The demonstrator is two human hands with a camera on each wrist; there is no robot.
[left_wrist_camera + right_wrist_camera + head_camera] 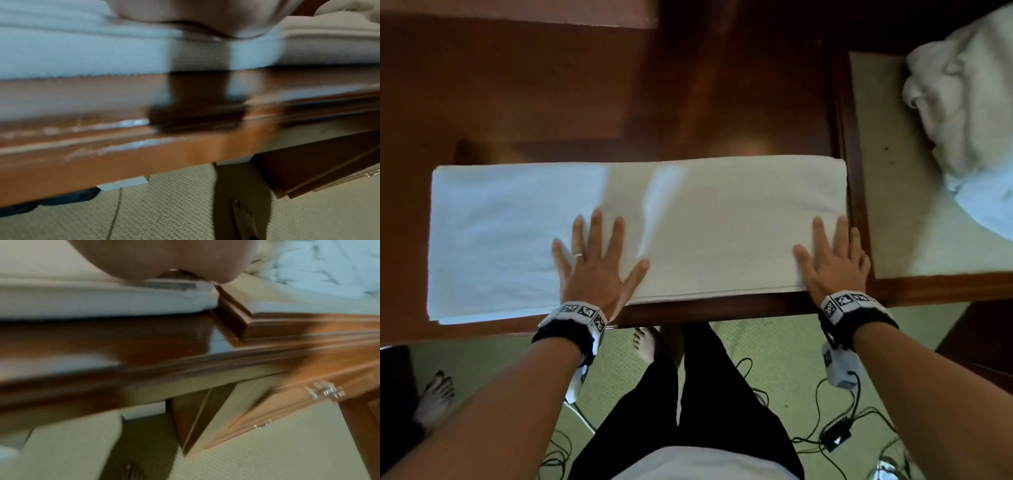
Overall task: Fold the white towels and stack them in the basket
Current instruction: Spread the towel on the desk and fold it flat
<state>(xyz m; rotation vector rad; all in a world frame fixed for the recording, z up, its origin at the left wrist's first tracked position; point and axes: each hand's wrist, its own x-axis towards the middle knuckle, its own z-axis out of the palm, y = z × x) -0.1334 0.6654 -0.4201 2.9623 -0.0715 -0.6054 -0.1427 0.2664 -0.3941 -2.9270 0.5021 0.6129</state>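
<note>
A white towel (688, 212), folded into a long strip, lies flat across the dark wooden table (585, 102). My left hand (599, 253) presses on its middle with fingers spread flat. At the towel's right end my right hand (832, 255) lies flat too, fingers straight. Both wrist views are blurred; the left wrist view shows the towel (82, 53) under my palm, and the right wrist view shows the folded towel edge (102, 300) by the table's raised rim. A crumpled pile of white towels (969, 102) lies at the far right. No basket is in view.
The towel pile rests on a pale surface (893, 205) framed in wood, right of the table. Below the table edge (705, 313) are carpet, my legs and bare foot (645, 342), black cables with a small box (835, 437), and another person's foot (434, 394).
</note>
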